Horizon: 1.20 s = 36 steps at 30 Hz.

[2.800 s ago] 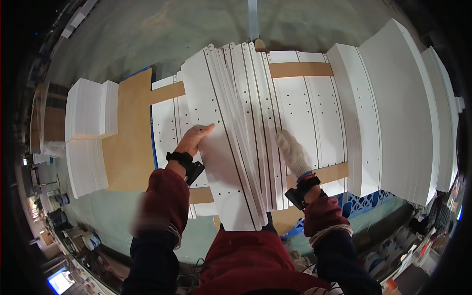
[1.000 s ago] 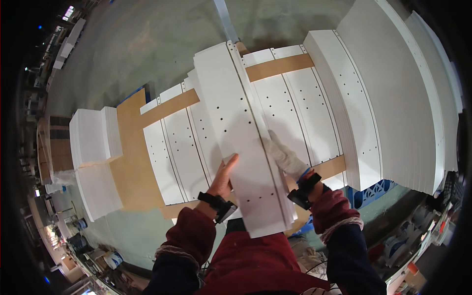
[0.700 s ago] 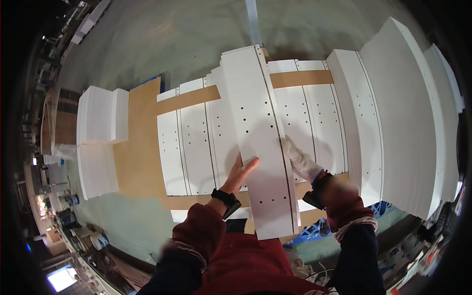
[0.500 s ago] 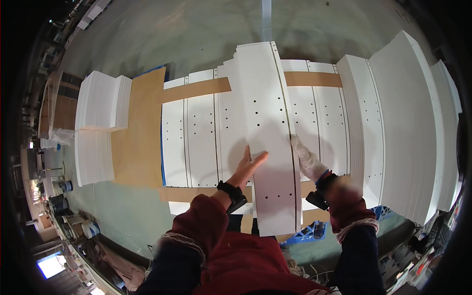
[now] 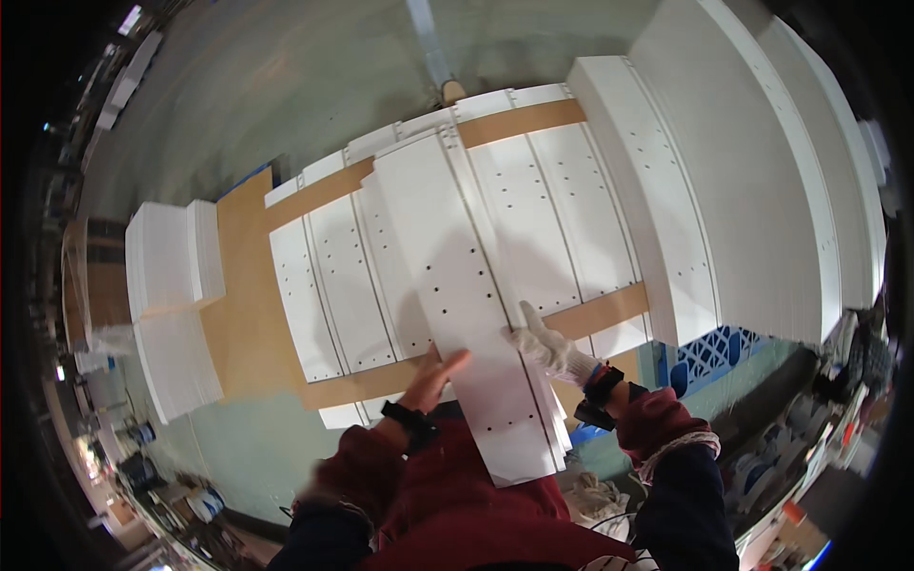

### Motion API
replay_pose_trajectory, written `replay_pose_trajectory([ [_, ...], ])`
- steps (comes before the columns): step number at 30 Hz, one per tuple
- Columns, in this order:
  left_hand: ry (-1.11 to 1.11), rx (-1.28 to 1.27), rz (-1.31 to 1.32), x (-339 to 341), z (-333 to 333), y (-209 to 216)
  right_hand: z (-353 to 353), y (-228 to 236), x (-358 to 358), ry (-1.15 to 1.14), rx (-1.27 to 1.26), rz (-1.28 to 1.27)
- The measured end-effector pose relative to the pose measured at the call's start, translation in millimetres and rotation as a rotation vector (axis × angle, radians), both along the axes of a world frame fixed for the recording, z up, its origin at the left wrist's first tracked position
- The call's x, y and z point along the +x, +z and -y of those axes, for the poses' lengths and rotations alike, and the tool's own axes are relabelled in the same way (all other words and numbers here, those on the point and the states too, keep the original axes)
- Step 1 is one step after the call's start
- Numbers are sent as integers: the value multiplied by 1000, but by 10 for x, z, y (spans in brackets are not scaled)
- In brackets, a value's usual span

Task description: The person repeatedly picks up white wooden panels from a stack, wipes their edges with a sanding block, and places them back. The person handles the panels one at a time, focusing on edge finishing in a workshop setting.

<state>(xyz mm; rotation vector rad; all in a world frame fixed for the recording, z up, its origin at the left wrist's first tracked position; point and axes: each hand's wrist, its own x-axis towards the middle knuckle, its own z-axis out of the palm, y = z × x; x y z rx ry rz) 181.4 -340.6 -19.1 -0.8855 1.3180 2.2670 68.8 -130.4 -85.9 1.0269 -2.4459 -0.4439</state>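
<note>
A long white panel [image 5: 447,262] with small dark holes lies on top of others like it, its near end jutting out toward my body. My bare left hand [image 5: 430,379] grips its left edge, thumb over the top face and fingers along the side. On the opposite edge, my right hand [image 5: 552,350] in a pale knitted glove holds the side of the panels, one finger stretched forward. The edges of the panels beneath show unevenly along the right side. Under them, a row of similar white panels [image 5: 562,209] lies side by side. The undersides of both hands are hidden.
Brown cardboard strips [image 5: 533,122] cross the panel row. Tall white stacks [image 5: 743,181] stand at right, smaller white stacks [image 5: 162,257] at left beside a brown sheet [image 5: 249,276]. A blue plastic pallet [image 5: 709,360] shows at near right. A post base [image 5: 451,92] stands beyond the far edge.
The held panels have come nearer to me across the row, and their far end has drawn back. Both hands have moved with them. The whole view has turned and shifted.
</note>
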Motion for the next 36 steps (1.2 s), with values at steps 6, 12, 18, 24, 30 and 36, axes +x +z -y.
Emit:
replay_pose_trajectory([
  [6, 151, -110, -38, -866, 1016, -211, -587, 734, -10, -339, -1133, 1884],
  [12, 206, -218, 19, -1756, 1384, -67, -206, 596, -385, -112, -1267, 1777],
  [18, 236, -258, -109, -1842, 1349, -50, 1166, 903, -1450, -217, -1283, 2046],
  [24, 288, -51, -125, -1962, 1358, -138, 1633, 808, -1686, -249, -1005, 2044],
  [30, 135, 89, -163, -1936, 1557, -192, 1757, 808, -1791, -295, -743, 2052],
  [36, -10, -253, -227, -2164, 2251, -453, 846, 867, -1619, 25, -1192, 1830],
])
